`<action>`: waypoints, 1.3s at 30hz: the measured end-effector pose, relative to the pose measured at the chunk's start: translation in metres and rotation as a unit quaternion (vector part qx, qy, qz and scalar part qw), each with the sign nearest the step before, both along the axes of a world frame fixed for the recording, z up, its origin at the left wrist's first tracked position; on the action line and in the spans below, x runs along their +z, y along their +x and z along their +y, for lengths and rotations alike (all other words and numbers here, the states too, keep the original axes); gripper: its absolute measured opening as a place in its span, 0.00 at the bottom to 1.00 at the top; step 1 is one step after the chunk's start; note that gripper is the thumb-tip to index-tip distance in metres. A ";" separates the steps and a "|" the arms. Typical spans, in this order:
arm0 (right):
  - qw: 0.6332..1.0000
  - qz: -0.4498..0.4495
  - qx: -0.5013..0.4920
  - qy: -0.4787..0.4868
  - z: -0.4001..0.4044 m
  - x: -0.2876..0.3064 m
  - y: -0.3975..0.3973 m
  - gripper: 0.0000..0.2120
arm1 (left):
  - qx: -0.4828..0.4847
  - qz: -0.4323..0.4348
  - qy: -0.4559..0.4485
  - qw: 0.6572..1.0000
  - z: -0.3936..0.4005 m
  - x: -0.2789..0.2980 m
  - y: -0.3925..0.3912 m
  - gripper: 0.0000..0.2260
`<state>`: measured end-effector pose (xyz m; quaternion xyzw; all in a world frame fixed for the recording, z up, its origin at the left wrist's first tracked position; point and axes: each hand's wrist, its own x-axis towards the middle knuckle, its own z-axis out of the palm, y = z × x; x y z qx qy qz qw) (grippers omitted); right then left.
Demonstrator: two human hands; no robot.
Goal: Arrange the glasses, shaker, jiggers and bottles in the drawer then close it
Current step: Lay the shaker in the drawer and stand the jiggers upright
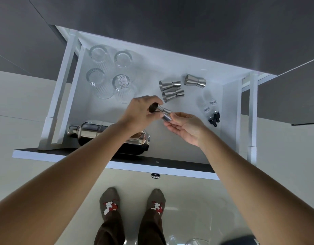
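Observation:
The white drawer point(228, 106) stands pulled out below me. Both hands hold one steel jigger point(164, 112) above its middle: my left hand point(140, 112) grips the wide end, my right hand point(186, 126) pinches the narrow end. Three more jiggers lie on the drawer floor, two side by side point(170, 84) point(173, 95) and one further right point(195, 81). Several ribbed glasses point(99, 84) stand at the back left. A shiny shaker point(92, 131) lies on its side at the front left, partly under my left forearm. Two small clear bottles point(208, 107) with black tops lie at the right.
The drawer's dark front panel point(170, 164) with a round metal knob point(155, 175) is nearest me. A dark countertop point(170, 23) overhangs the drawer's back. My socked feet point(133, 204) stand on a pale floor, with a clear glass object point(193, 242) at the lower edge.

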<state>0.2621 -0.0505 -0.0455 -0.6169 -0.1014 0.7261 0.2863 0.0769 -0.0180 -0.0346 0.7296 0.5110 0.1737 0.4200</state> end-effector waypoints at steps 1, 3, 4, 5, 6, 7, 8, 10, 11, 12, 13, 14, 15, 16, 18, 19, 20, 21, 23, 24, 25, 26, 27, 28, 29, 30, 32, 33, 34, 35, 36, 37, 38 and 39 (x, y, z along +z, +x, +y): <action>0.999 -0.031 0.010 0.010 0.004 0.000 -0.002 0.02 | 0.019 0.011 0.015 1.000 0.003 -0.005 0.003 0.14; 0.978 -0.194 0.033 0.066 0.015 -0.003 -0.005 0.01 | 0.046 0.046 0.024 0.998 0.009 -0.013 0.008 0.13; 0.944 -0.309 0.053 0.107 0.021 -0.007 -0.004 0.01 | 0.054 0.067 0.028 0.996 0.014 -0.015 0.010 0.13; 0.898 -0.407 0.082 0.149 0.028 -0.011 -0.003 0.06 | 0.058 0.088 0.030 0.994 0.018 -0.017 0.012 0.13; 0.855 -0.468 0.117 0.192 0.036 -0.013 -0.003 0.11 | 0.060 0.108 0.032 0.992 0.022 -0.018 0.015 0.13; 0.821 -0.499 0.157 0.230 0.046 -0.016 -0.002 0.16 | 0.062 0.127 0.031 0.989 0.026 -0.019 0.018 0.13; 0.792 -0.516 0.205 0.253 0.055 -0.019 0.000 0.21 | 0.062 0.147 0.032 0.987 0.030 -0.020 0.021 0.12; 0.734 -0.550 0.303 0.259 0.071 -0.025 0.001 0.24 | 0.058 0.185 0.040 0.980 0.038 -0.022 0.026 0.12; 0.710 -0.565 0.339 0.250 0.077 -0.028 0.002 0.24 | 0.058 0.203 0.045 0.976 0.042 -0.023 0.028 0.11; 0.690 -0.577 0.362 0.245 0.082 -0.031 0.002 0.24 | 0.060 0.221 0.048 0.972 0.045 -0.024 0.028 0.11; 0.676 -0.588 0.373 0.243 0.084 -0.034 0.003 0.23 | 0.063 0.238 0.051 0.968 0.048 -0.026 0.029 0.12; 0.664 -0.600 0.375 0.241 0.085 -0.036 0.004 0.23 | 0.066 0.251 0.053 0.964 0.050 -0.027 0.029 0.12; 0.654 -0.612 0.373 0.242 0.085 -0.038 0.004 0.22 | 0.066 0.259 0.056 0.962 0.052 -0.028 0.029 0.12; 0.644 -0.624 0.370 0.244 0.084 -0.041 0.006 0.20 | 0.066 0.262 0.059 0.961 0.054 -0.029 0.029 0.12; 0.630 -0.637 0.368 0.248 0.079 -0.045 0.007 0.17 | 0.059 0.260 0.062 0.962 0.055 -0.029 0.028 0.12; 0.629 -0.637 0.371 0.247 0.075 -0.048 0.008 0.15 | 0.054 0.254 0.059 0.964 0.056 -0.029 0.028 0.13; 0.630 -0.633 0.374 0.248 0.072 -0.050 0.008 0.14 | 0.050 0.245 0.050 0.967 0.055 -0.029 0.027 0.13; 0.634 -0.626 0.377 0.252 0.069 -0.050 0.008 0.12 | 0.045 0.236 0.040 0.970 0.055 -0.028 0.026 0.13; 0.654 -0.597 0.377 0.269 0.063 -0.049 0.009 0.10 | 0.033 0.222 0.021 0.974 0.054 -0.026 0.023 0.17; 0.668 -0.578 0.376 0.280 0.061 -0.048 0.009 0.10 | 0.024 0.220 0.014 0.975 0.053 -0.025 0.021 0.20; 0.680 -0.559 0.375 0.292 0.058 -0.045 0.009 0.10 | 0.016 0.223 0.014 0.975 0.054 -0.022 0.019 0.24; 0.687 -0.546 0.374 0.302 0.055 -0.041 0.010 0.10 | 0.014 0.227 0.022 0.974 0.054 -0.019 0.018 0.28; 0.692 -0.538 0.369 0.309 0.053 -0.038 0.010 0.11 | 0.021 0.226 0.037 0.973 0.055 -0.016 0.017 0.31; 0.701 -0.534 0.355 0.314 0.051 -0.034 0.011 0.11 | 0.037 0.218 0.060 0.973 0.057 -0.012 0.016 0.31; 0.712 -0.531 0.331 0.319 0.051 -0.031 0.012 0.12 | 0.054 0.201 0.087 0.974 0.060 -0.009 0.015 0.29; 0.723 -0.528 0.304 0.325 0.051 -0.027 0.013 0.13 | 0.067 0.181 0.113 0.975 0.064 -0.006 0.016 0.26; 0.729 -0.524 0.277 0.343 0.055 -0.023 0.011 0.13 | 0.067 0.160 0.145 0.974 0.076 -0.003 0.019 0.18; 0.724 -0.523 0.280 0.352 0.057 -0.022 0.010 0.12 | 0.055 0.161 0.148 0.974 0.082 -0.004 0.023 0.15; 0.717 -0.523 0.290 0.357 0.059 -0.022 0.008 0.12 | 0.040 0.165 0.147 0.974 0.089 -0.005 0.026 0.15; 0.709 -0.526 0.303 0.359 0.060 -0.023 0.005 0.11 | 0.021 0.169 0.144 0.975 0.095 -0.006 0.030 0.15; 0.701 -0.529 0.314 0.360 0.061 -0.023 0.002 0.12 | 0.002 0.173 0.141 0.975 0.100 -0.009 0.034 0.15; 0.696 -0.530 0.319 0.364 0.062 -0.024 0.000 0.12 | -0.017 0.179 0.135 0.974 0.105 -0.012 0.037 0.16; 0.696 -0.527 0.320 0.368 0.063 -0.025 -0.001 0.11 | -0.034 0.185 0.127 0.974 0.111 -0.016 0.040 0.16; 0.699 -0.522 0.321 0.370 0.063 -0.027 -0.001 0.12 | -0.052 0.191 0.119 0.973 0.115 -0.021 0.043 0.17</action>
